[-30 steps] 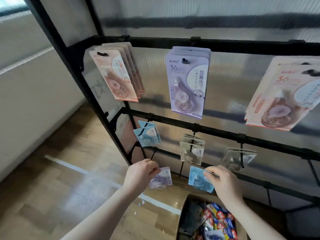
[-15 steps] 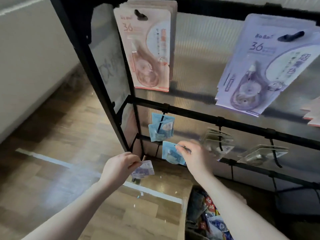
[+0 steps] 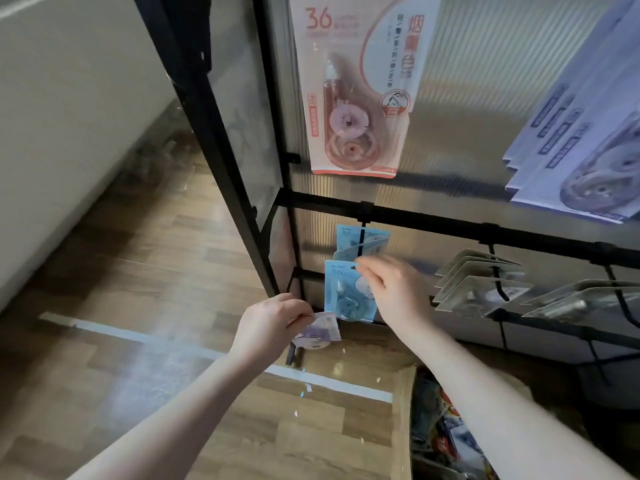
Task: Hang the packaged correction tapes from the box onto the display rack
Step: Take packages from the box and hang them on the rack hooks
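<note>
Right hand (image 3: 391,289) pinches the top of a blue correction-tape pack (image 3: 346,294), held just below the blue packs (image 3: 362,242) on the rack hook (image 3: 361,237). Left hand (image 3: 268,323) grips a purple pack (image 3: 317,332). Cardboard box (image 3: 401,410) sits below.

2 hands are in view, the left hand (image 3: 268,323) holding 1 purple pack (image 3: 317,332) and the right hand (image 3: 391,289) 1 blue pack (image 3: 343,292), with 2 more blue packs (image 3: 363,242) on a hook, 1 pink-fronted stack (image 3: 356,84), 1 lavender stack (image 3: 581,147) and 1 box (image 3: 403,427).
</note>
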A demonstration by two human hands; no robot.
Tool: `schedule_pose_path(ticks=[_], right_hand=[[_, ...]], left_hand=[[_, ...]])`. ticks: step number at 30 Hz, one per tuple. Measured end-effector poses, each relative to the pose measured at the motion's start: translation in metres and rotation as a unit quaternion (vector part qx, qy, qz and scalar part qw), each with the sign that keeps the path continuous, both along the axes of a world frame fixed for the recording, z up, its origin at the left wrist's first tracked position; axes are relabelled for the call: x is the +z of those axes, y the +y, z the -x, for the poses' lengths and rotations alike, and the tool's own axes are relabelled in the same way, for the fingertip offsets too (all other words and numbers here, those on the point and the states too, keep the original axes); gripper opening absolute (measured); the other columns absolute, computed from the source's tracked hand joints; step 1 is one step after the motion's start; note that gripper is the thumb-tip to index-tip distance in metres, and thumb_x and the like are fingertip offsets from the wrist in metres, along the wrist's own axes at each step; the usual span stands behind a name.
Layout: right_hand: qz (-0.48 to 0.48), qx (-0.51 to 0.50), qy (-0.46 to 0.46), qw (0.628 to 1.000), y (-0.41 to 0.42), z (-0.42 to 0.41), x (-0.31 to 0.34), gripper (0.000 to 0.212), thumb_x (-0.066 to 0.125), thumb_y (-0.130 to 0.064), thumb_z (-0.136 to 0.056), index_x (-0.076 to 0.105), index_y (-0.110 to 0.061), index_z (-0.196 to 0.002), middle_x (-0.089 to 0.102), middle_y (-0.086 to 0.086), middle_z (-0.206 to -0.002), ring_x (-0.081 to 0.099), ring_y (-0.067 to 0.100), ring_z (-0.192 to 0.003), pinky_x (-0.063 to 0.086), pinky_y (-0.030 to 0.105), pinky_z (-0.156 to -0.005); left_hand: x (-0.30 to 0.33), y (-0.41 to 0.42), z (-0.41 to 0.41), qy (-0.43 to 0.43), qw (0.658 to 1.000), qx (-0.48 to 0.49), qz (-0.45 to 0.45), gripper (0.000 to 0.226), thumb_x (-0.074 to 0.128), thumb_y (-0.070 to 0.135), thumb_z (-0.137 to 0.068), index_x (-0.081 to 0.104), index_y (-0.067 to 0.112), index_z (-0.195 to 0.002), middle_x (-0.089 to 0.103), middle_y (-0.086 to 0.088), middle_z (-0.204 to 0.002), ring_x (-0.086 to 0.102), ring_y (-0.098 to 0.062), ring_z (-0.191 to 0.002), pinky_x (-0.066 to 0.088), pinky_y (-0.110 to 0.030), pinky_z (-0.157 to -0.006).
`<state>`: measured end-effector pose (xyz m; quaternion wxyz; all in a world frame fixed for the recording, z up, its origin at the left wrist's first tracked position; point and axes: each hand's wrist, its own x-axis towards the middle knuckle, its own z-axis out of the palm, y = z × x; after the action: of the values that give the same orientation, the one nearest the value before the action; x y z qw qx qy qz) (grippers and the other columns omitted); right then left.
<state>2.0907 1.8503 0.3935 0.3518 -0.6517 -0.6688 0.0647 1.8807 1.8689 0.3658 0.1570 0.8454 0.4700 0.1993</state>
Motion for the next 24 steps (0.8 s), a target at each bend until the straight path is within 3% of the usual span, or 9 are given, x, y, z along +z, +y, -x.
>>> schedule_pose_path(ticks=[3,6,8,13,18,24], right_hand=[[-0.019,0.020,-0.027,0.999,-0.003,-0.005,-0.001,0.022,0.067,0.003,-0.074,0.072,-0.004,-0.093,0.072,0.011,-0.086,0.068,0.028,-0.076,0.054,0.034,-0.060],[-0.014,0.024,-0.046,0.999,0.002,-0.012,-0.002,0.027,0.069,0.006,-0.071,0.073,-0.006,-0.094,0.073,0.011,-0.085,0.069,0.029,-0.073,0.057,0.038,-0.056],[0.005,0.016,-0.027,0.999,0.006,-0.015,-0.004,0.025,0.070,0.000,-0.076,0.073,-0.009,-0.099,0.073,0.010,-0.090,0.069,0.029,-0.077,0.057,0.039,-0.059],[0.049,-0.004,-0.019,0.999,0.019,-0.017,0.000,0.026,0.063,-0.008,-0.087,0.068,-0.011,-0.112,0.070,0.011,-0.106,0.066,0.030,-0.093,0.056,0.041,-0.071],[0.101,-0.016,-0.052,0.993,0.031,-0.015,0.005,0.032,0.051,-0.018,-0.095,0.059,-0.015,-0.126,0.064,0.007,-0.119,0.059,0.024,-0.106,0.048,0.032,-0.076],[0.056,-0.022,-0.064,0.996,0.024,-0.020,-0.003,0.032,0.060,-0.009,-0.088,0.062,-0.008,-0.120,0.068,0.013,-0.109,0.064,0.031,-0.094,0.052,0.037,-0.070]], left_hand=[[-0.005,0.000,-0.001,0.004,1.000,-0.007,0.001,0.012,0.062,0.033,-0.075,0.072,0.026,-0.076,0.063,0.011,-0.069,0.059,-0.011,-0.055,0.042,-0.022,-0.045],[-0.005,0.001,-0.004,0.013,1.000,-0.027,-0.010,0.008,0.064,0.032,-0.073,0.070,0.027,-0.071,0.060,0.012,-0.065,0.056,-0.008,-0.050,0.030,-0.011,-0.043],[-0.004,0.003,-0.006,0.016,0.999,-0.040,-0.018,0.006,0.066,0.031,-0.071,0.069,0.027,-0.069,0.058,0.013,-0.063,0.053,-0.007,-0.048,0.020,-0.005,-0.044],[0.000,0.006,-0.011,0.017,0.996,-0.069,-0.045,0.005,0.069,0.028,-0.070,0.068,0.024,-0.067,0.059,0.012,-0.063,0.051,-0.005,-0.047,0.014,0.001,-0.046],[0.006,0.008,-0.014,0.032,0.991,-0.088,-0.093,0.006,0.066,0.030,-0.072,0.066,0.024,-0.069,0.057,0.011,-0.057,0.050,-0.006,-0.043,0.018,-0.007,-0.044],[0.013,0.005,-0.013,0.019,0.986,-0.110,-0.122,0.013,0.058,0.030,-0.083,0.062,0.021,-0.075,0.059,0.011,-0.060,0.051,-0.007,-0.045,0.009,-0.002,-0.045]])
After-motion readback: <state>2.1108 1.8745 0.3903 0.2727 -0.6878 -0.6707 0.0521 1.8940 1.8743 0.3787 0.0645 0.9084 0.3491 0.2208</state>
